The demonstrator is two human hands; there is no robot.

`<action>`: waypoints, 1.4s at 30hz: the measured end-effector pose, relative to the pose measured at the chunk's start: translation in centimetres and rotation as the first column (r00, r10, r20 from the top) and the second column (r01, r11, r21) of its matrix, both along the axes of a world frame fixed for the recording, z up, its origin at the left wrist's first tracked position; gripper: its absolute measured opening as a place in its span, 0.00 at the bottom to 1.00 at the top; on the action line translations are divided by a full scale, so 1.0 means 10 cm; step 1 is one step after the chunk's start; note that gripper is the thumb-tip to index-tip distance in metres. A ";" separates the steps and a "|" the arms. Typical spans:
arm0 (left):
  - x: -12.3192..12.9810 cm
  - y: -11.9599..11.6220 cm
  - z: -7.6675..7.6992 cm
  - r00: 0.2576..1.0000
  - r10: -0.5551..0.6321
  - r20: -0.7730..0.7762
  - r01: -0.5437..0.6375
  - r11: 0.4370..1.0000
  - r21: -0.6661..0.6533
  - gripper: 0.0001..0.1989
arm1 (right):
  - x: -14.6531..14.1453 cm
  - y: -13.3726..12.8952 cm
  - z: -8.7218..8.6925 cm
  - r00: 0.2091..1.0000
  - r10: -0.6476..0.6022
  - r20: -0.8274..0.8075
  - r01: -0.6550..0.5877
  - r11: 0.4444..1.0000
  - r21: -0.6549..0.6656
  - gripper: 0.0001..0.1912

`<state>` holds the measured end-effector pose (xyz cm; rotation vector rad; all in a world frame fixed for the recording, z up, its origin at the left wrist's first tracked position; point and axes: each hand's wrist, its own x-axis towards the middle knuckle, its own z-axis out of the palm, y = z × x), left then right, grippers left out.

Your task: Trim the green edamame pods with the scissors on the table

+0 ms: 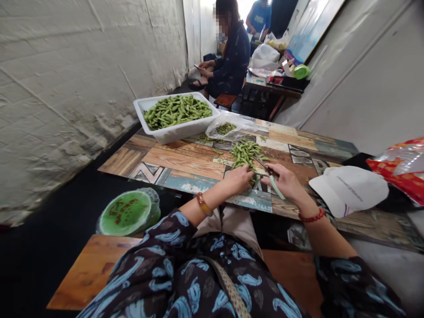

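A pair of scissors [277,187] with pale green handles is in my right hand [285,180], its blades pointing up and left over the pods. My left hand [239,180] has its fingers closed at the near edge of the pile, pinching what looks like an edamame pod [253,181], partly hidden by the fingers. Just beyond both hands lies a loose pile of green edamame pods [245,152]. Behind it, a clear plastic bag [239,120] lies spread with small green trimmings [225,128] on it. A white tub [165,134] heaped with edamame pods [179,111] stands at the back left.
The patchwork wood-pattern table [185,159] carries a white cap [349,189] and a red plastic package [402,170] at right. A green round container [126,213] in plastic sits on the bench [89,274] at left. Beyond, one person [232,57] sits; another [259,20] stands.
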<state>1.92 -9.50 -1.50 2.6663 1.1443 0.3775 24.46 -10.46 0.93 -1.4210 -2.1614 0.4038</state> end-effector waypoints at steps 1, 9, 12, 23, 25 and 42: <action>0.03 0.03 -0.02 1.000 0.015 -0.008 -0.015 1.000 0.000 0.13 | -0.02 0.01 -0.03 1.000 0.023 -0.005 -0.023 1.000 0.009 0.26; -0.22 0.31 -0.12 0.892 0.152 0.427 -0.108 0.986 -0.125 0.05 | -0.37 0.42 0.01 0.987 0.053 -0.150 -0.041 0.996 0.084 0.26; -0.45 0.42 -0.09 0.649 0.339 0.681 -0.135 0.932 -0.335 0.02 | -0.51 0.54 0.06 0.971 0.047 -0.233 -0.023 0.994 0.105 0.27; -0.80 0.54 0.25 0.239 0.656 0.716 0.159 0.702 -0.695 0.16 | -0.67 0.84 0.03 0.949 0.169 -0.267 -0.054 0.919 0.390 0.24; -0.65 0.57 0.30 0.264 0.640 0.721 0.206 0.693 -0.691 0.17 | -0.63 0.86 -0.02 0.958 0.177 -0.227 -0.070 0.908 0.414 0.24; -0.27 0.98 0.26 0.404 0.572 0.714 0.342 0.629 -0.698 0.18 | -0.46 0.72 -0.09 0.983 0.171 -0.061 -0.148 0.949 0.278 0.28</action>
